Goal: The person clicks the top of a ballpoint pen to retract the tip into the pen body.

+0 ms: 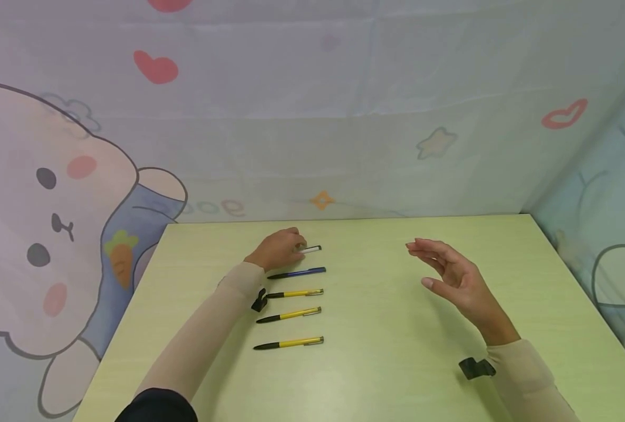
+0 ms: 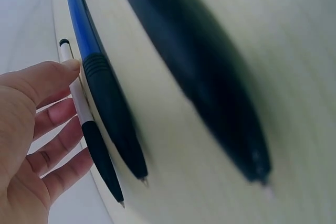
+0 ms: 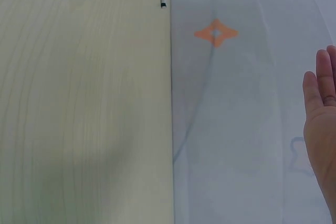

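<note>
At the far end of a column of pens, my left hand (image 1: 277, 251) pinches a white pen (image 1: 311, 249) between thumb and fingers. The left wrist view shows this white pen (image 2: 80, 103) with its black grip and its tip pointing down the frame. Beside it lies a blue pen (image 1: 303, 273) with a black grip. Nearer on the table are three yellow pens with black grips: a far one (image 1: 299, 293), a middle one (image 1: 293, 315) and a near one (image 1: 293, 343). My right hand (image 1: 457, 284) hovers over the table's right side, fingers extended and holding nothing.
The pale wood-grain table (image 1: 375, 363) ends at a printed cloth backdrop (image 1: 344, 140) just beyond the white pen. A second cloth (image 1: 612, 223) hangs along the right edge. Black straps dangle at both wrists, the left strap (image 1: 259, 300) right by a yellow pen's tip.
</note>
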`<action>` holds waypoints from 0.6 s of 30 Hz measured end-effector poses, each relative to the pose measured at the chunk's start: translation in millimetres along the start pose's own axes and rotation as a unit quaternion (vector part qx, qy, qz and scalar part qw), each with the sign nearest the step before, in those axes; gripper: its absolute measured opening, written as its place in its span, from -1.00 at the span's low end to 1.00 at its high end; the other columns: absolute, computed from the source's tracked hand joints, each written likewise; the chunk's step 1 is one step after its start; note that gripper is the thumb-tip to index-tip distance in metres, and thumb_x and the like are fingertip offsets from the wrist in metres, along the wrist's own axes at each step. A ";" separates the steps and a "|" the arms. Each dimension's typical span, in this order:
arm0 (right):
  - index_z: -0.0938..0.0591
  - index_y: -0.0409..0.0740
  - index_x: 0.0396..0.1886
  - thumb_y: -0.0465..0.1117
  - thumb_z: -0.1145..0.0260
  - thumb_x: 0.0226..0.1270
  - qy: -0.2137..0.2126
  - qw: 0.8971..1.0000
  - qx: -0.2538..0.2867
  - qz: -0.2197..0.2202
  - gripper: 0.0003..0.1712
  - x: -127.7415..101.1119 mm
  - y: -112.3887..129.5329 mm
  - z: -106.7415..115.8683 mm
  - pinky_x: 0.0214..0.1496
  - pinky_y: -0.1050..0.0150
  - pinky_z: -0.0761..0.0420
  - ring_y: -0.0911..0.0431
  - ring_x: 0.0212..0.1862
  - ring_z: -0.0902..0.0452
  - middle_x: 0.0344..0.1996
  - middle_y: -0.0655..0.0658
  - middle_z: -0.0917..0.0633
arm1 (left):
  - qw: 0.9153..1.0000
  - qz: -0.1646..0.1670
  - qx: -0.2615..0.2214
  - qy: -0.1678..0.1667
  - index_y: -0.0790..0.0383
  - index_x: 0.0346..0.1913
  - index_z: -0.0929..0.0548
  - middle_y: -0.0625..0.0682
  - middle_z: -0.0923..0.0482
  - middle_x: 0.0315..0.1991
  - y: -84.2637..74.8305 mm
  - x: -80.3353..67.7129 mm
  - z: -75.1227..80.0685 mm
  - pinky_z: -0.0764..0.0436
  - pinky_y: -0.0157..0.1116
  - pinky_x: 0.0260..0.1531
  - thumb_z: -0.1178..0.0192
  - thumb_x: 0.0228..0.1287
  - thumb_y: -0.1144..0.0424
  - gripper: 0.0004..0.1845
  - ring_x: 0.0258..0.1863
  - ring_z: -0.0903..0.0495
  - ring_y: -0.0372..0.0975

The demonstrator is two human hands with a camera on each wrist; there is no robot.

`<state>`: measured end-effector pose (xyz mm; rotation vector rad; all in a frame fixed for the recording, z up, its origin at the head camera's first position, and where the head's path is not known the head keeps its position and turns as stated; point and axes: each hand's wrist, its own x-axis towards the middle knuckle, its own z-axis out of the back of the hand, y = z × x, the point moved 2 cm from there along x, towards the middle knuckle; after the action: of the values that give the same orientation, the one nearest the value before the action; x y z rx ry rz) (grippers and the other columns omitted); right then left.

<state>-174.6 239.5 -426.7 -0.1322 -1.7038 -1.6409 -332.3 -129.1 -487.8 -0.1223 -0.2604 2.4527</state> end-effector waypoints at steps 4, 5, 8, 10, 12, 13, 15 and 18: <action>-0.19 -0.62 0.43 -0.77 -0.08 0.24 -0.002 1.000 0.001 -0.003 -0.28 -0.1 0.3 -0.4 0.54 0.15 -0.28 -0.19 0.44 -0.31 0.35 -0.55 -0.35 | 1.000 -0.003 0.001 -0.003 0.17 0.01 -0.77 -0.01 -0.61 -0.15 -1.5 0.4 -0.8 -0.66 -0.20 -0.10 -0.35 0.36 0.16 -0.76 -0.22 -0.60 -0.22; -0.19 -0.62 0.43 -0.77 -0.08 0.25 -0.003 1.000 0.002 -0.003 -0.28 -0.3 0.2 -0.5 0.54 0.15 -0.27 -0.19 0.44 -0.31 0.36 -0.55 -0.35 | 1.000 -0.003 0.001 -0.003 0.16 0.00 -0.77 -0.02 -0.61 -0.16 -1.7 0.5 -1.1 -0.65 -0.20 -0.10 -0.35 0.36 0.16 -0.77 -0.22 -0.60 -0.22; -0.19 -0.61 0.44 -0.76 -0.07 0.25 -0.003 1.000 0.002 -0.006 -0.28 -1.2 0.1 -0.8 0.54 0.15 -0.27 -0.19 0.44 -0.31 0.36 -0.55 -0.35 | 1.000 -0.004 0.003 -0.004 0.16 -0.01 -0.77 -0.03 -0.62 -0.17 -1.6 0.8 -2.3 -0.65 -0.21 -0.11 -0.35 0.36 0.16 -0.77 -0.23 -0.60 -0.23; -0.19 -0.60 0.44 -0.76 -0.07 0.26 -0.003 1.000 0.002 -0.007 -0.28 -1.9 0.2 -1.0 0.54 0.15 -0.27 -0.19 0.44 -0.31 0.36 -0.55 -0.35 | 1.000 -0.003 0.002 -0.004 0.15 -0.01 -0.78 -0.03 -0.62 -0.17 -1.9 0.6 -2.6 -0.65 -0.22 -0.11 -0.35 0.37 0.16 -0.78 -0.23 -0.60 -0.24; -0.19 -0.60 0.45 -0.76 -0.06 0.26 -0.004 1.000 0.001 -0.009 -0.28 -2.5 0.4 -1.1 0.54 0.16 -0.27 -0.18 0.44 -0.31 0.36 -0.55 -0.35 | 1.000 -0.001 0.002 -0.005 0.14 -0.02 -0.78 -0.05 -0.62 -0.18 -2.0 0.5 -2.4 -0.65 -0.22 -0.13 -0.34 0.37 0.17 -0.79 -0.24 -0.60 -0.25; -0.19 -0.59 0.45 -0.76 -0.06 0.27 -0.005 1.000 0.000 -0.011 -0.28 -2.6 0.7 -1.1 0.54 0.16 -0.27 -0.18 0.44 -0.31 0.37 -0.54 -0.35 | 1.000 0.001 0.001 -0.006 0.13 -0.02 -0.78 -0.05 -0.62 -0.19 -2.3 0.3 -2.1 -0.65 -0.22 -0.14 -0.34 0.37 0.18 -0.80 -0.25 -0.59 -0.25; -0.19 -0.58 0.45 -0.75 -0.06 0.28 -0.006 1.000 -0.001 -0.013 -0.28 -2.7 1.2 -1.1 0.54 0.17 -0.27 -0.17 0.45 -0.31 0.37 -0.53 -0.35 | 1.000 0.006 -0.001 -0.008 0.11 -0.03 -0.79 -0.06 -0.62 -0.20 -2.8 0.0 -1.2 -0.64 -0.22 -0.16 -0.33 0.37 0.20 -0.82 -0.27 -0.57 -0.25; -0.19 -0.58 0.45 -0.74 -0.06 0.29 -0.009 1.000 -0.003 -0.017 -0.29 -2.7 1.9 -1.3 0.54 0.17 -0.27 -0.16 0.45 -0.31 0.37 -0.52 -0.36 | 1.000 0.011 -0.004 -0.011 0.10 -0.05 -0.79 -0.06 -0.63 -0.21 -3.7 -0.2 0.4 -0.62 -0.21 -0.19 -0.32 0.37 0.23 -0.84 -0.30 -0.54 -0.25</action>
<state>-171.1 239.8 -426.8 -0.1209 -1.7237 -1.6739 -330.0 -126.4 -486.5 -0.1020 -0.2803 2.4764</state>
